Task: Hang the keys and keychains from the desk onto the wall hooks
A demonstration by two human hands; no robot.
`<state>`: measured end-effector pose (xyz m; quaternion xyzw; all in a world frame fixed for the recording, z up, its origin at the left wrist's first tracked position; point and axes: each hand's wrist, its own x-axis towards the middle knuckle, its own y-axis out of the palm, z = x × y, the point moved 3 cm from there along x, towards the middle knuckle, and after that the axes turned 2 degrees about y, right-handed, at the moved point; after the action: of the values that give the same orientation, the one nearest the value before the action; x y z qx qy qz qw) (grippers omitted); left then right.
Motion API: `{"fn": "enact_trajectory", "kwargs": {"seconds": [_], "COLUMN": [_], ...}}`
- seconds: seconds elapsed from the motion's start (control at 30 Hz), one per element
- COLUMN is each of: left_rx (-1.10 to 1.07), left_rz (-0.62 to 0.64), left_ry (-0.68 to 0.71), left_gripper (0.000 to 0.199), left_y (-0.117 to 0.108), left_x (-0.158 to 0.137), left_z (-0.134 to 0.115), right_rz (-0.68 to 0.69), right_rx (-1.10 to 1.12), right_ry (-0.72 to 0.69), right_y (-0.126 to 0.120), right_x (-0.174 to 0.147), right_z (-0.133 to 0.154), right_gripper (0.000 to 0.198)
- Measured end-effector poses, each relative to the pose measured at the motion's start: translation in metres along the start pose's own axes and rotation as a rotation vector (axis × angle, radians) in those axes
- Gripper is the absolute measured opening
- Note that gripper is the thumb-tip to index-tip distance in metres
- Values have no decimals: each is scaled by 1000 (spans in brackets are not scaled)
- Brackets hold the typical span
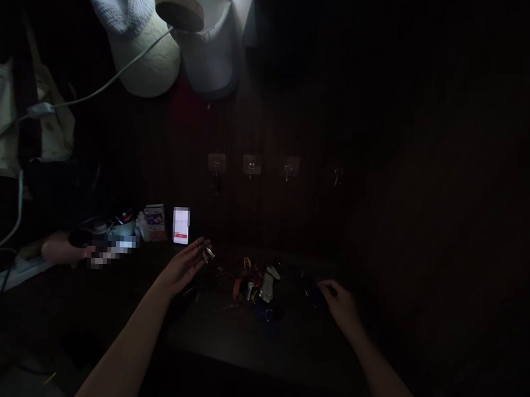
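My left hand (185, 267) is raised over the dark tabletop, its fingers closed round a small bunch of keys (207, 253) that catches the light. To the right of it lies a pile of keys and key rings, with a silver key (249, 289), an orange strap (237, 289), a pale grey fob (267, 286) and a dark blue tag (266, 314). My right hand (338, 304) is low at the right of the pile, thumb and fingers together beside a dark item with shiny bits (307, 289). Whether it grips that item is too dark to see.
Clear adhesive hooks (251, 165) line the dark wall; something dark hangs from the leftmost. A lit phone (181, 225) stands at the back, beside small boxes (155, 220). Caps (143, 58) and a lamp (179, 8) with a cord hang above. A bag (53, 125) and clutter fill the left.
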<state>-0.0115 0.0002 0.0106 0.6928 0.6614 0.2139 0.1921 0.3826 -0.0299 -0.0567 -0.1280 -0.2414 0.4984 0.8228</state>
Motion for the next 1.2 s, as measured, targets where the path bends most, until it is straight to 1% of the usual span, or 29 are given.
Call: {"fn": "enact_trajectory", "kwargs": {"seconds": [0.13, 0.23, 0.33, 0.4, 0.47, 0.53, 0.6, 0.7, 0.83, 0.97, 1.2], "left_rx": [-38, -50, 2, 99, 262, 455, 595, 651, 654, 761, 977], "left_rz": [35, 59, 23, -38, -94, -127, -146, -157, -147, -181, -309], "left_ry": [-9, 9, 64, 144, 248, 350, 439, 516, 536, 617, 797], "left_gripper": [28, 29, 32, 33, 36, 40, 42, 43, 41, 38, 29], "left_y": [4, 5, 6, 7, 11, 17, 25, 34, 42, 51, 72], "left_x": [-1, 1, 8, 13, 17, 17, 14, 9, 12, 30, 70], "left_z": [-1, -1, -2, -5, -11, -18, -24, -30, -34, -50, -93], "right_rz": [2, -4, -7, -5, -1, -1, -4, -9, -12, -10, 5], "right_rx": [15, 22, 20, 22, 25, 31, 36, 40, 46, 51, 30], "right_ry": [8, -3, -1, 2, 1, -2, -10, -19, -17, -10, -15], "right_y": [-1, -1, -1, 0, 1, 1, 2, 2, 2, 2, -2], "right_x": [-1, -2, -1, 0, 1, 1, 2, 2, 2, 1, -2], "right_z": [4, 6, 3, 1, -1, -3, -3, -4, -3, -1, 7], "right_gripper": [29, 28, 28, 28, 28, 27, 26, 26, 26, 26, 27]}}
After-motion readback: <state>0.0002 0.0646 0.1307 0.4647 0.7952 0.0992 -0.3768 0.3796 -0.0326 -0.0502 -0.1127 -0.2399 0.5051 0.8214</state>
